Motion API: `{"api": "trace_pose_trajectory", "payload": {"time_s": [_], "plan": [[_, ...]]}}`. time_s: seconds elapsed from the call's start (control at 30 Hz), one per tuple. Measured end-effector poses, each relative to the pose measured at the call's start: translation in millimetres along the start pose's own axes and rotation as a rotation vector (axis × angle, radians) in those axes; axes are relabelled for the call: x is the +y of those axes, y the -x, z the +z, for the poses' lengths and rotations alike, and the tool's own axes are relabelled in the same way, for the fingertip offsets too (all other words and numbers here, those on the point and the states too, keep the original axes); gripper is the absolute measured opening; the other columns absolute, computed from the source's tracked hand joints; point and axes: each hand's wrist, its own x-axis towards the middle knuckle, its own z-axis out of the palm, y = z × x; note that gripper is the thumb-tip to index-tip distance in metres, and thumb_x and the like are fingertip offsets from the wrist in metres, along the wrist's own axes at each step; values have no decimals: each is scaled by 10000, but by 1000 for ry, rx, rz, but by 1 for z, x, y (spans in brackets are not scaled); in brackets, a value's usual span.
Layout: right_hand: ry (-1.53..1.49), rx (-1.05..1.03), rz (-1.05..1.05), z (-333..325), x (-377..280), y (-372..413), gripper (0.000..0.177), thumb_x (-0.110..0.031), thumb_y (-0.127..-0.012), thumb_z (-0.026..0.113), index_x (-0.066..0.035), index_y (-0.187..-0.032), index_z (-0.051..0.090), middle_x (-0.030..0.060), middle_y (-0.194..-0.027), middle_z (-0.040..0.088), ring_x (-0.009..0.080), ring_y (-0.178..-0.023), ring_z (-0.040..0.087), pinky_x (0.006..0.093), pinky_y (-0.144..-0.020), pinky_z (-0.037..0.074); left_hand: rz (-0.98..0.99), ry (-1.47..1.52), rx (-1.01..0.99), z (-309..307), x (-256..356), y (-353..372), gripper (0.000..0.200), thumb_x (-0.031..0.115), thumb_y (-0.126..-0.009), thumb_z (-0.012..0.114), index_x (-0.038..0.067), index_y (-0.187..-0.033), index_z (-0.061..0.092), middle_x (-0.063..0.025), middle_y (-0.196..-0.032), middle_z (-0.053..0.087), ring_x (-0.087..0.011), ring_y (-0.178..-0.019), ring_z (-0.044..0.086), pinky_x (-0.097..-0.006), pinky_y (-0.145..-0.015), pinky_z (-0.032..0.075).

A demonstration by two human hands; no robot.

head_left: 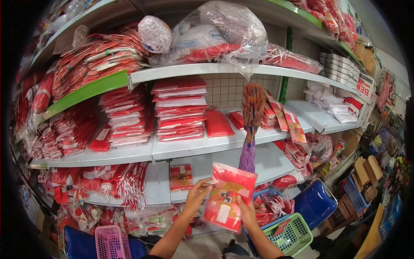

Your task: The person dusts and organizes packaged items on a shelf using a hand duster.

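A flat red packet [231, 190] in clear plastic, with a gold pattern, a small picture and a pale label, is held up in front of the shelves. My right hand [248, 213] grips its right side, thumb across the front. At its left edge, my left hand [199, 193] has its fingers bent and closed on the plastic. A similar red packet with a label [181, 177] lies on the lower shelf, beyond my left hand. Just behind the held packet stands a brown and purple brush-like thing [250, 125], perhaps a feather duster.
Stacks of red packets [180, 110] fill the middle shelf [185, 146]. Bagged goods [215, 34] sit above. Below are a pink basket [113, 241], a green basket [293, 235] and a blue tray [317, 203]. Boxes and more goods crowd the right side.
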Motion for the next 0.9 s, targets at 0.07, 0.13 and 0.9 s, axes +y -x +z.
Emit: {"api": "trace_pose_trajectory", "payload": {"time_s": [0.07, 0.13, 0.9], "plan": [[165, 9, -135, 2, -4, -1, 317, -216, -900, 539, -9, -1136, 492, 71, -1026, 581, 159, -920, 567, 285, -789, 465, 109, -190, 38, 1, -6, 5, 485, 383, -926, 417, 105, -1322, 391, -91, -1185, 528, -184, -1058, 501, -324, -932, 366], [363, -36, -100, 17, -13, 8, 350, -230, -891, 553, 3, -1143, 484, 73, -1030, 579, 157, -925, 558, 281, -791, 453, -4, 147, -77, 16, -20, 13, 562, 448, -928, 362, 113, -1373, 288, -119, -1267, 457, -202, -1108, 470, -345, -960, 341], [1424, -184, -468, -20, 9, 16, 234, -187, -853, 487, 36, -924, 494, 250, -617, 558, 445, -573, 546, 504, -532, 426, -226, 1160, -559, 23, 5, -3, 740, 658, -838, 260, 214, -1417, 132, -146, -1463, 139, -449, -1302, 176, -588, -1044, 192]]}}
